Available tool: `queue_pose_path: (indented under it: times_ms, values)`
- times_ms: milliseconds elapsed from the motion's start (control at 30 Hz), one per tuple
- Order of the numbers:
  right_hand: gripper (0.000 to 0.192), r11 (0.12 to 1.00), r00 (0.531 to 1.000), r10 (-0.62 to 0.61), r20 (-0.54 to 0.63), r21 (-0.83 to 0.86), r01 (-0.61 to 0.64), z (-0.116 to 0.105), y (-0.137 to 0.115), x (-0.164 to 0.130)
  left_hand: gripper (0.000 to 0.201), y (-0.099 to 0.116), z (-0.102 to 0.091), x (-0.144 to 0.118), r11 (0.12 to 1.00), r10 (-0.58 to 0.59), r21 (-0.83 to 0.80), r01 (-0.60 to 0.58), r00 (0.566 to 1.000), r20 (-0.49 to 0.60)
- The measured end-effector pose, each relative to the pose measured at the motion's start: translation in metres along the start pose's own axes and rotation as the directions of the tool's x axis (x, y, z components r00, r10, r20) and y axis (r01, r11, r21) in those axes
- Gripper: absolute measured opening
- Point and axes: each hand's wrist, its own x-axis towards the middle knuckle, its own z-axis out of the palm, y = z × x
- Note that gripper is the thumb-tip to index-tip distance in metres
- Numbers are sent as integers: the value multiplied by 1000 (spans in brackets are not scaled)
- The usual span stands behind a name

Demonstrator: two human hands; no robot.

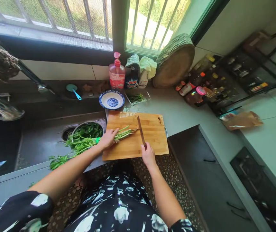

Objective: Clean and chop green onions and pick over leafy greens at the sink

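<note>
A bamboo cutting board [152, 135] lies on the grey counter beside the sink. My left hand [109, 138] presses down on a bunch of green leafy stems [85, 143]; the stem ends rest on the board and the leaves hang out over the sink. My right hand [148, 155] grips the handle of a knife [141, 129], whose blade points away from me across the board, just to the right of the stem ends.
A metal bowl of greens [89, 130] sits in the sink. Behind the board are a blue-and-white bowl [111, 100], a small tray of greens [137, 97], soap bottles [117, 75] and a round wooden block [175, 62]. Sauce bottles [193, 91] crowd the right corner.
</note>
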Motion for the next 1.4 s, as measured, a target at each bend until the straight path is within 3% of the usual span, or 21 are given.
queue_pose_path:
  times_ms: [133, 267, 433, 600, 700, 833, 900, 967, 1033, 1100, 1133, 1167, 1233, 1400]
  values:
    - [30, 994, 998, 17, 64, -106, -11, -10, 6, 27, 63, 9, 4, -5, 971, -4, 238, 14, 999, -45]
    - [28, 978, 998, -3, 55, -207, 14, -18, 13, 49, 51, 12, 7, -4, 950, -8, 311, 18, 999, -31]
    - [28, 948, 998, 2, 70, -316, 20, -29, 26, 75, 42, -2, 15, 1, 974, 49, 227, -23, 992, -112]
    - [31, 824, 995, 1, -97, -564, -55, -26, 40, 84, 34, -21, 25, 9, 993, 104, 70, -91, 969, -223]
    - [32, 777, 988, -1, -151, -622, -95, -15, 53, 85, 33, -24, 27, 12, 994, 104, 39, -97, 965, -239]
    - [33, 784, 983, -24, -183, -614, -96, -2, 66, 83, 32, -23, 24, 13, 995, 98, 34, -92, 967, -235]
    - [31, 807, 972, -55, -226, -584, -91, 4, 60, 83, 31, -22, 22, 13, 996, 87, 25, -83, 969, -231]
    - [30, 844, 953, -161, -257, -537, -3, 11, 42, 85, 32, -21, 21, 14, 997, 81, 18, -79, 971, -224]
    - [30, 842, 912, -367, -181, -482, 244, 21, 15, 91, 33, -22, 21, 14, 997, 80, 5, -81, 971, -227]
    - [27, 741, 819, -573, 33, -408, 534, 33, -12, 102, 34, -23, 21, 15, 996, 84, -11, -89, 968, -236]
    - [24, 685, 772, -617, 153, -380, 622, 40, -22, 108, 35, -23, 21, 15, 996, 84, -18, -91, 967, -239]
    - [21, 649, 743, -619, 254, -368, 666, 45, -30, 114, 35, -24, 21, 16, 995, 84, -25, -93, 967, -241]
    - [18, 624, 733, -565, 378, -386, 680, 53, -35, 125, 35, -25, 21, 16, 995, 81, -39, -93, 967, -242]
    - [22, 627, 757, -508, 411, -426, 652, 52, -16, 133, 36, -23, 17, 15, 994, 44, -93, -66, 974, -223]
